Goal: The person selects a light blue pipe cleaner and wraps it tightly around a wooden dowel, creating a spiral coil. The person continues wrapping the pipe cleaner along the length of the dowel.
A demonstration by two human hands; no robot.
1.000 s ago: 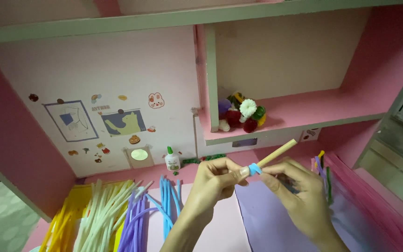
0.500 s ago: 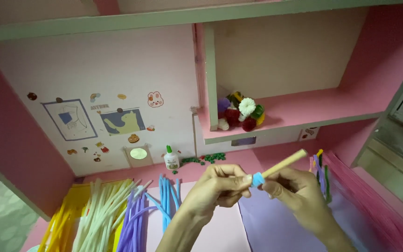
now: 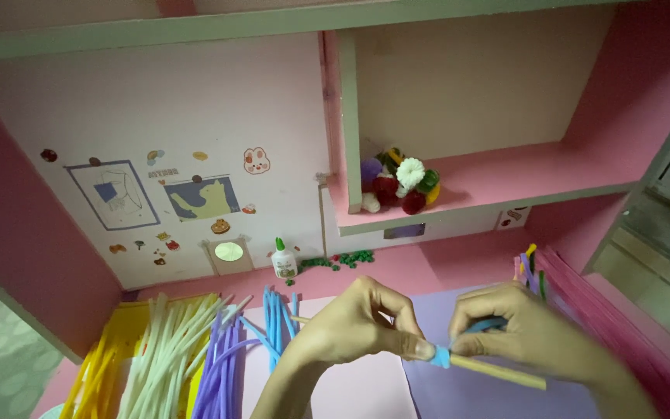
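While the stick (image 3: 498, 371) is pinched by both left hand (image 3: 354, 326) and right hand (image 3: 525, 330), the blue pipe cleaner (image 3: 442, 355) is best wound taut, turns kept touching.

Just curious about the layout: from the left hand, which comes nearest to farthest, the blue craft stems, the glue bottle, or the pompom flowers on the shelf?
1. Blue craft stems, just left of the left hand.
2. Glue bottle, behind, against the wall.
3. Pompom flowers, up on the pink shelf.

A home craft corner: a pink desk with a built-in shelf (image 3: 505, 182) at upper right, stickers (image 3: 195, 194) on the white back panel, a glue bottle (image 3: 283, 260), and bundled pipe cleaners (image 3: 188, 349) at lower left.
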